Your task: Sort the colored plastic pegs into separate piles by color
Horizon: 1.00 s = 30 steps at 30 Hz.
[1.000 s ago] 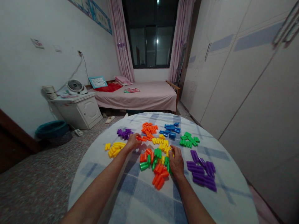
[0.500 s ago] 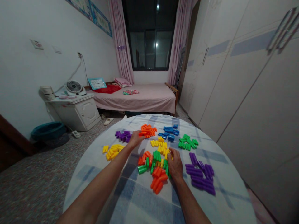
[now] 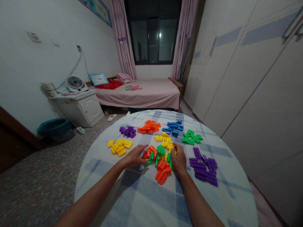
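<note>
Out on the far side, a pink-sheeted single bed runs under a dark window framed by pink curtains, with a red cloth lying at its left end! Left of it, a white bedside cabinet carries a small white desk fan, a teal plastic basin sits on the floor nearby, and tall white wardrobe doors line the whole right side!

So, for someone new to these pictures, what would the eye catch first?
The bright plastic pieces catch the eye first: orange, blue, green, yellow and purple piles on the round checked tablecloth, around a mixed pile in the middle. The left hand and right hand rest at either side of that mixed pile. Behind, a pink bed stands under a dark window.
</note>
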### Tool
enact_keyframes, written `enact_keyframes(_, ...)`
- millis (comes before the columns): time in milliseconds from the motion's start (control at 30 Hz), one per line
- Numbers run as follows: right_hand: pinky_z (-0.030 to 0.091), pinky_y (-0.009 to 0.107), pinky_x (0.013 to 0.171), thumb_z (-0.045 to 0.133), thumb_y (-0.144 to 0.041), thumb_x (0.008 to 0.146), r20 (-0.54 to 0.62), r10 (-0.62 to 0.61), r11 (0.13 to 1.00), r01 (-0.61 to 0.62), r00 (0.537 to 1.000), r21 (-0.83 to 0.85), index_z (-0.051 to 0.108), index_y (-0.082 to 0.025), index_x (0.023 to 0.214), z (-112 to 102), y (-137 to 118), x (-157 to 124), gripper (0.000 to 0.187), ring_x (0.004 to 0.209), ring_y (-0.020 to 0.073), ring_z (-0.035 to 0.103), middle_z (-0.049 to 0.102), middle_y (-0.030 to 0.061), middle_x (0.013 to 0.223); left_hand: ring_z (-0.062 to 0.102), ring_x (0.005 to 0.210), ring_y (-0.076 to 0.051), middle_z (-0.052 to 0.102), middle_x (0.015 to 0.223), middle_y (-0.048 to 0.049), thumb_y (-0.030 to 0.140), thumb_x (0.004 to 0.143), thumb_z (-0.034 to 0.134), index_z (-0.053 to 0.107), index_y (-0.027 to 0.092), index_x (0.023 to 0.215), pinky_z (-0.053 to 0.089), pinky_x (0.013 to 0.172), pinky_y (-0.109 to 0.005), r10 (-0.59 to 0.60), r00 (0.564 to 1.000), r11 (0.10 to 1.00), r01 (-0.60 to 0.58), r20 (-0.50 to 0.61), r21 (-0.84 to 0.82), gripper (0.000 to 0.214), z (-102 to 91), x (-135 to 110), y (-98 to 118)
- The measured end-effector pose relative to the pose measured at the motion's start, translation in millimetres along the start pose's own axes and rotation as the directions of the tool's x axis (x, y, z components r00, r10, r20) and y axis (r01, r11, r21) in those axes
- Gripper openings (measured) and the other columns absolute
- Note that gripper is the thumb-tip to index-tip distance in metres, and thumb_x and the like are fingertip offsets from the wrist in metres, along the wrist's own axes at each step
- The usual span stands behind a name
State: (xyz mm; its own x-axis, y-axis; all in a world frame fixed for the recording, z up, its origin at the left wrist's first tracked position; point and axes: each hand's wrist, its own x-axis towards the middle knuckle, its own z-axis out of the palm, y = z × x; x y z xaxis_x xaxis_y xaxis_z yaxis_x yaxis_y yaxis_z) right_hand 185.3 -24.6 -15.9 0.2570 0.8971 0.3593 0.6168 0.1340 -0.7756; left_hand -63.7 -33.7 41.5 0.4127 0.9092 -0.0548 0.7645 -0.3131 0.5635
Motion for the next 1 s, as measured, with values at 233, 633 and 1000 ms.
enact_keyframes(233,0.043,0.035,0.088,0.037,-0.027,0.079,-0.005,-0.016,1.0,0.016,1.0,-0.003,0.057,-0.016,0.108,1.2,2.6,0.3,0.037,0.097,0.0214,0.056,0.057,0.0095,0.108,0.047,0.119,-0.031,0.049,0.131,-0.0152,0.043,0.065,0.072,0.041,0.016,0.137,0.037,0.101,-0.04,0.015,0.999,0.991,-0.021,0.049,0.13,0.083,12.6,26.3,24.1)
enact_keyframes(633,0.044,0.034,0.086,0.038,-0.025,0.079,-0.023,-0.028,1.0,0.028,0.999,0.005,0.059,-0.017,0.106,0.4,-1.6,-0.3,0.036,0.095,0.0199,0.057,0.059,0.0086,0.106,0.048,0.117,-0.028,0.049,0.129,-0.0093,0.015,0.056,0.07,0.052,0.023,0.127,0.039,0.099,-0.034,0.129,0.966,0.986,-0.148,0.224,0.071,0.074,2.7,31.3,21.7)
enact_keyframes(1000,0.043,0.035,0.091,0.038,-0.026,0.079,0.008,-0.032,0.999,0.032,0.999,-0.008,0.059,-0.016,0.107,0.2,1.2,-0.2,0.037,0.099,0.021,0.056,0.058,0.0095,0.108,0.056,0.086,-0.02,0.056,0.098,-0.005,0.028,0.061,0.068,0.058,0.018,0.108,0.046,0.078,-0.029,0.059,0.998,0.997,-0.06,0.029,0.043,0.049,8.3,32.9,17.2)
